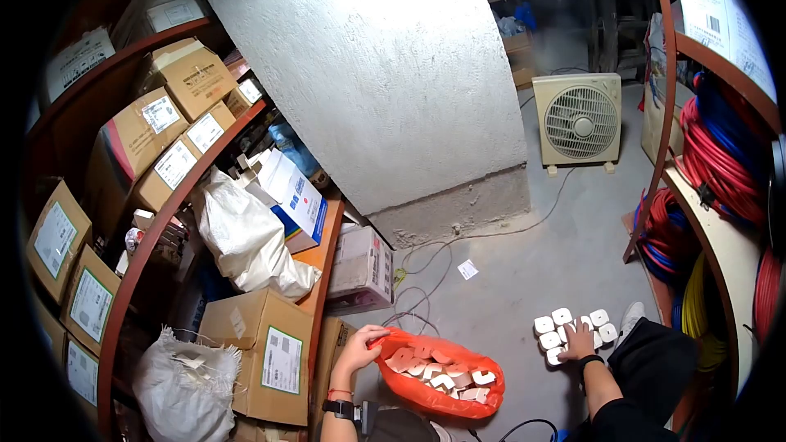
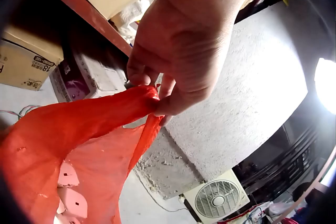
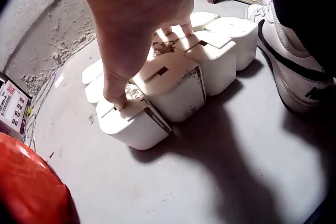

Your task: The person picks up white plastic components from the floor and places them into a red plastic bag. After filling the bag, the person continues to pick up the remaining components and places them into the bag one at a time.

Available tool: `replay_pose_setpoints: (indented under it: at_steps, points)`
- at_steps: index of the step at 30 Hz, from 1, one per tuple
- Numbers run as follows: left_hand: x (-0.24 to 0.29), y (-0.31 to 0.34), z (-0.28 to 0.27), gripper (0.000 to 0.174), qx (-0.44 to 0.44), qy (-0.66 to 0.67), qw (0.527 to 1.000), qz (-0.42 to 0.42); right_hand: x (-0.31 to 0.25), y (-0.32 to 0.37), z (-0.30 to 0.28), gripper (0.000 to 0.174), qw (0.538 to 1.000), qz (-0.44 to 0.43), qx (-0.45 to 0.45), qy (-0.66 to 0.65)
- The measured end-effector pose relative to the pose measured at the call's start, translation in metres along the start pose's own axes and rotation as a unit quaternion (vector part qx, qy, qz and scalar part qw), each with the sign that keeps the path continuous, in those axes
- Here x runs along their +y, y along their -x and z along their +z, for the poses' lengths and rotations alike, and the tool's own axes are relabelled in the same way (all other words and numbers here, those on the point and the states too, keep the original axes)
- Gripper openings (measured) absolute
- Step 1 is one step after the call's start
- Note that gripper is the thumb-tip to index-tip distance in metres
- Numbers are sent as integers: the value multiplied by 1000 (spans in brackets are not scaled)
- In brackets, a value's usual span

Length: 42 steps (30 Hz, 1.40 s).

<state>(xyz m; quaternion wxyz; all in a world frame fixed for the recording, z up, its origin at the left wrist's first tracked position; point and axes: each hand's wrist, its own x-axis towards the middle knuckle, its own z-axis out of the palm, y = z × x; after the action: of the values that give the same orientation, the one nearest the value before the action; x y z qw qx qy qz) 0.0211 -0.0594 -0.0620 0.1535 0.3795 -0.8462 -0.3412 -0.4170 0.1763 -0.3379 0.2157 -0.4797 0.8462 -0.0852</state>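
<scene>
My left hand (image 1: 358, 352) pinches the rim of a red plastic bag (image 1: 480, 358) between thumb and fingers. Held open at the top, the bag shows many white plastic pieces (image 2: 73, 203) with rounded corners and small square holes. On the floor to the right stands a close cluster of similar white rounded plastic pieces (image 3: 181, 87). Over that cluster, my right hand (image 1: 580, 342) spreads its fingers. In the right wrist view its thumb presses on top of the nearest piece, while the fingertips touch pieces farther back.
A shoe (image 3: 291, 50) stands right beside the cluster. Shelves with cardboard boxes (image 1: 264, 352) and white sacks (image 1: 184, 385) line the left. Cable coils (image 1: 712, 155) fill the right shelf. A box fan (image 1: 577, 121) stands at the back, its cord (image 1: 524, 227) running across the floor.
</scene>
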Motion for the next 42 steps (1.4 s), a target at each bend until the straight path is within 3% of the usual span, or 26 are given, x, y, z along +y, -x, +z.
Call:
replay_pose_setpoints:
  at_steps: [3, 7, 13, 19, 23, 29, 33, 34, 42]
  points:
    - [-1, -4, 0, 37, -1, -15, 1000, 0, -5, 3, 1, 97, 997, -28, 52, 48]
    - [9, -6, 1, 37, -9, -4, 1000, -22, -8, 7, 18, 104, 988, -127, 57, 63]
    - [9, -6, -1, 36, 1, -62, 998, -9, -19, 6, 27, 103, 992, -93, 38, 72]
    - [13, -7, -4, 40, -25, -8, 999, -48, -35, 26, 9, 95, 992, -89, 5, 84]
    - [2, -4, -5, 39, -15, -5, 999, -35, -32, 31, 27, 95, 985, -96, 39, 136]
    - [-1, -3, -6, 37, -18, -1, 999, -31, -44, 40, 24, 87, 993, 8, 74, 88]
    - [3, -2, -5, 38, -19, 12, 999, -44, -40, 36, 28, 83, 993, -23, 81, 86]
    - [3, -2, -5, 38, -19, 14, 999, -44, -42, 36, 27, 75, 992, -29, 92, 87]
    - [5, -2, -6, 35, -19, -10, 999, -34, -52, 34, 33, 63, 985, -11, 103, 140]
